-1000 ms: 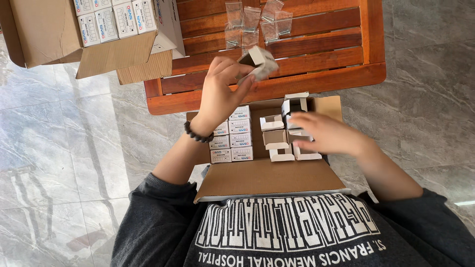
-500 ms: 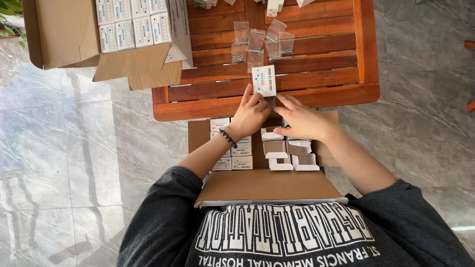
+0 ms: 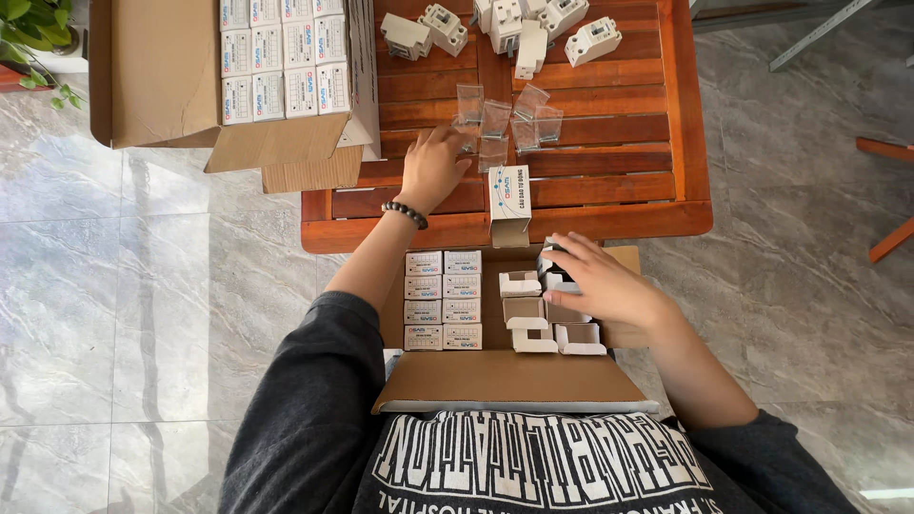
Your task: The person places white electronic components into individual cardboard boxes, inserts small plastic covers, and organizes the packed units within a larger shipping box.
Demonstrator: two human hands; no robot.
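Head view: a small white carton (image 3: 509,204) with blue print stands upright at the slatted wooden table's (image 3: 609,205) near edge. The cardboard box (image 3: 495,376) on the lap holds sealed white cartons (image 3: 443,300) on its left and open-flapped ones (image 3: 533,324) on its right. The left hand (image 3: 433,167), fingers spread, touches clear plastic sleeves (image 3: 505,124). The right hand (image 3: 595,281), loosely curled, rests on an open carton; its grip cannot be told.

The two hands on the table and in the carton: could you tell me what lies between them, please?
In the head view, a small white box stands upright on the wooden table edge, between the left hand by the clear plastic pieces and the right hand.
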